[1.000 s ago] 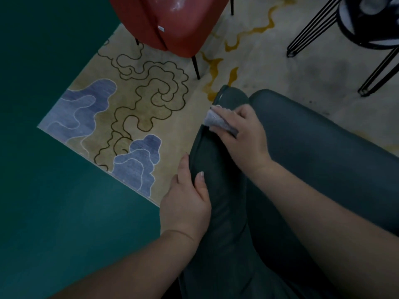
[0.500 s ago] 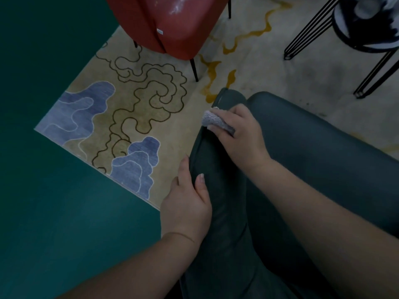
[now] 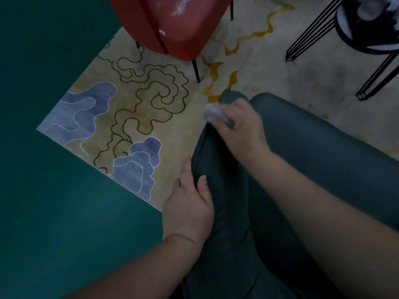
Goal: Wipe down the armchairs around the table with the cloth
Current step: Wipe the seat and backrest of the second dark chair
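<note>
Head view looks down on a dark green armchair standing on a patterned rug. Right hand, blurred, grips a small grey cloth and presses it against the far end of the chair's left arm, near its tip. Left hand holds the same arm nearer the camera, thumb on top and fingers curled over the outer edge. Beyond, a red chair stands on thin black legs at the rug's far side. At the upper right is a dark round table on black wire legs. Teal floor borders the rug.
</note>
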